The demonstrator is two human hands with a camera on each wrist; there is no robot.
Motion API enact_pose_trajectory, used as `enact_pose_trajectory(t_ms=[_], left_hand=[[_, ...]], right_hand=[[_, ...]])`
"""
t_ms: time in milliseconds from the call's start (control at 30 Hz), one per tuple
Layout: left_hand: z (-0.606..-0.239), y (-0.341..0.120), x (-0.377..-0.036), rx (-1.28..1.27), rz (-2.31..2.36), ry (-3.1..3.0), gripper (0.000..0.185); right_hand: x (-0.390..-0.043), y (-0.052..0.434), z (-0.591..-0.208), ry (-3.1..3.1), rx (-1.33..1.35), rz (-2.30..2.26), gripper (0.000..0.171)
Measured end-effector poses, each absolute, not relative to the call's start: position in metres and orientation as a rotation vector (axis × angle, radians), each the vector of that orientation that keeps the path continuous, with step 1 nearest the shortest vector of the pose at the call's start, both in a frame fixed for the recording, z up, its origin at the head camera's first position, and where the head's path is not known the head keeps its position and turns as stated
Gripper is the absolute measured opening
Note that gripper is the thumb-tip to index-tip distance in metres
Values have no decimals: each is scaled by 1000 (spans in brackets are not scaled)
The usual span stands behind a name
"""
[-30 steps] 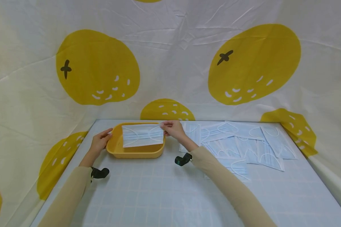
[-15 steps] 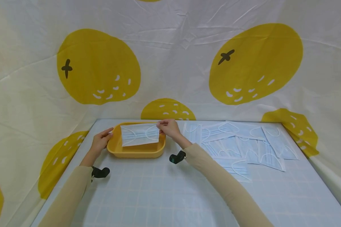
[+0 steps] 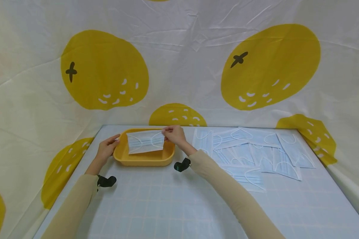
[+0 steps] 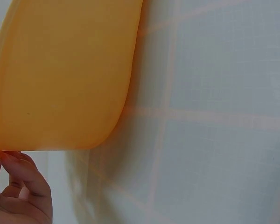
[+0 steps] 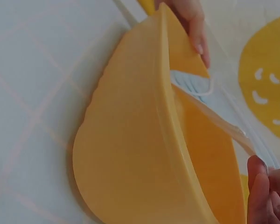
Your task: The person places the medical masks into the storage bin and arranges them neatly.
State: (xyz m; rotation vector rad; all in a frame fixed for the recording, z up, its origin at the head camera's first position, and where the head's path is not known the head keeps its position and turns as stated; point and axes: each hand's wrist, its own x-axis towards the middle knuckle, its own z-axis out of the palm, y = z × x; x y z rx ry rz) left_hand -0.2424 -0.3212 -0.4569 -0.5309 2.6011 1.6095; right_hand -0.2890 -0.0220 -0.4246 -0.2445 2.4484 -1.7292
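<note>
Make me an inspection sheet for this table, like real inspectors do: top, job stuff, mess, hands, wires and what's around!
Surface: table, pale blue with faint grid lines.
Job's things: held mask at the opening of the yellow tray; loose masks overlapping on the right.
Clutter: nothing seen.
Hands: left hand holds the tray's left rim; right hand pinches the held mask's right end; black device on each wrist.
Cables: nothing seen.
Surroundings: cloth backdrop with big yellow shapes.
</note>
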Motion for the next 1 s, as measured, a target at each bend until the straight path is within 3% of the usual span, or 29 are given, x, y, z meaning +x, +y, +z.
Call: enact_pose_trajectory(t_ms=[1000], left_hand=[[-457,-321,-243,-539,1562,2627,46]], right_hand=[[-287,-34,-432,2782,-392,-1369,16]])
